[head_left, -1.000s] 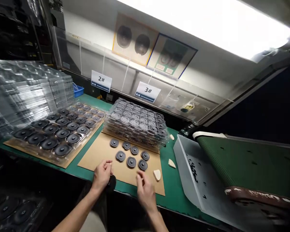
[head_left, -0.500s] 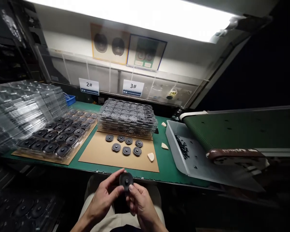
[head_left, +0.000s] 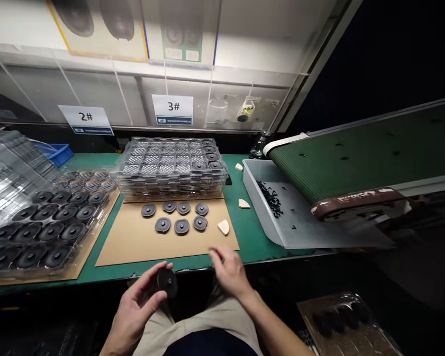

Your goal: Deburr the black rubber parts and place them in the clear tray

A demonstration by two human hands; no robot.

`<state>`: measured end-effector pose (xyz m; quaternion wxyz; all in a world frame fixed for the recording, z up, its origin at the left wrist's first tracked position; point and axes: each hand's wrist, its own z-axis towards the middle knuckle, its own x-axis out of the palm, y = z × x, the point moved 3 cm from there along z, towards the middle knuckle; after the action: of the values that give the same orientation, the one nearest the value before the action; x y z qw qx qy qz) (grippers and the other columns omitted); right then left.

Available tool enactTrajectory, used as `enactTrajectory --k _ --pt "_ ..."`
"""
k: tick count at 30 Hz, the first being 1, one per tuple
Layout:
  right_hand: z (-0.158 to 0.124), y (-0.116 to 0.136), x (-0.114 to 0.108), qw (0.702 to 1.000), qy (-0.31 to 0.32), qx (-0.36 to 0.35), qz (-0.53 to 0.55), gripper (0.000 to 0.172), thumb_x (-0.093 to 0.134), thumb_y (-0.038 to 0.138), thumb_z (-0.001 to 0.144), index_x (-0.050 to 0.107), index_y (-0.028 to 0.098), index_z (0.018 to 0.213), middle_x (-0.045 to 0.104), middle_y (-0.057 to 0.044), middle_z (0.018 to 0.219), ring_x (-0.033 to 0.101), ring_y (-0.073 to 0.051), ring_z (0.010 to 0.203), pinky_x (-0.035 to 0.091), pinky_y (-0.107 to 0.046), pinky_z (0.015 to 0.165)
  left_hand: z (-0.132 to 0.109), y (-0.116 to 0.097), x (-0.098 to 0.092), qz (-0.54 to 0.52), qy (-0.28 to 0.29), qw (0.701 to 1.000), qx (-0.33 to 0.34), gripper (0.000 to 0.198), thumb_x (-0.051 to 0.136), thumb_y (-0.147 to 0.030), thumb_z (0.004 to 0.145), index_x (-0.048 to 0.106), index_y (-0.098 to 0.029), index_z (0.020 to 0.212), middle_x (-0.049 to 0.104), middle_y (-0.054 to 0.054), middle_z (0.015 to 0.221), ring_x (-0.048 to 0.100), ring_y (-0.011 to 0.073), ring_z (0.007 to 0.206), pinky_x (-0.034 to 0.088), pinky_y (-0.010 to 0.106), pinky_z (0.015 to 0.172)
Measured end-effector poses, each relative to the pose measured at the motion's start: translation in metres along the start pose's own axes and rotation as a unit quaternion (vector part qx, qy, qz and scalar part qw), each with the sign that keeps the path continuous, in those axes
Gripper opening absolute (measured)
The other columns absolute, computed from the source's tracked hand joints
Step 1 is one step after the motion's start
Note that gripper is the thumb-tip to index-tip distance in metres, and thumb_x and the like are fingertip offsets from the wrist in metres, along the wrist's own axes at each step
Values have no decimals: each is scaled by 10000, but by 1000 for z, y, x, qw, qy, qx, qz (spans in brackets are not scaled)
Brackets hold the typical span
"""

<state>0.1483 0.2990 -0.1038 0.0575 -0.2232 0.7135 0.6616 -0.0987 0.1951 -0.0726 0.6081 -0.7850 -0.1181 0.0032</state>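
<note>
My left hand (head_left: 140, 304) pinches a black round disc with a small central stud (head_left: 167, 283) between thumb and fingers, just off the table's front edge. To its right, my right hand (head_left: 228, 269) is apart from the disc, over the front edge of the cardboard sheet (head_left: 126, 249). Its fingers are curled together and slightly blurred; whatever they may hold is too small to make out. Several similar black discs (head_left: 181, 226) lie in two rows on the cardboard. Right of them rests a cream-coloured wedge-shaped piece (head_left: 223, 227).
Behind the cardboard stands a stack of clear plastic trays (head_left: 170, 180). A tray filled with black discs (head_left: 52, 231) lies left, beside more stacked trays (head_left: 15, 168). At right, a translucent bin (head_left: 259, 217) holds small black bits beneath a green conveyor belt (head_left: 356, 153).
My right hand has let go of the disc and moved up and right. The disc stays in my left hand, now turned more edge-on. The view has shifted.
</note>
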Motion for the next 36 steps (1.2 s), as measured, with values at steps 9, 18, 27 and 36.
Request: enactTrajectory --k 9,18,27,36 --pt "89 -34 -58 940 -119 -70 -311 536 613 359 925 561 208 1437 526 -134 1417 496 -329 1238 444 -459 1039 14 6 -2 -32 30 999 -31 630 805 -522 797 681 -247 1350 639 125 1429 543 363 1374 487 459 1127" --pt "94 -43 -59 913 -113 -85 -384 503 462 328 1031 484 183 1512 521 -137 1462 483 -307 1278 451 -449 1055 10 2 10 -62 19 996 -58 593 819 -497 798 700 -243 1320 671 143 1380 569 377 1341 396 545 1183" --pt "74 -38 -79 927 -22 -128 -352 374 494 258 993 663 245 1327 643 -101 1274 539 -270 1176 456 -408 1021 12 6 14 -116 19 991 -62 570 821 -424 818 689 -224 1336 638 160 1421 545 361 1368 394 488 1192" --pt "3 -1 -16 987 38 -48 -151 352 404 437 1086 665 201 1062 658 -13 787 631 -159 651 511 -257 618 7 -8 21 -261 10 964 -61 514 761 -258 889 637 -237 1388 553 120 1523 493 292 1421 462 292 1124"
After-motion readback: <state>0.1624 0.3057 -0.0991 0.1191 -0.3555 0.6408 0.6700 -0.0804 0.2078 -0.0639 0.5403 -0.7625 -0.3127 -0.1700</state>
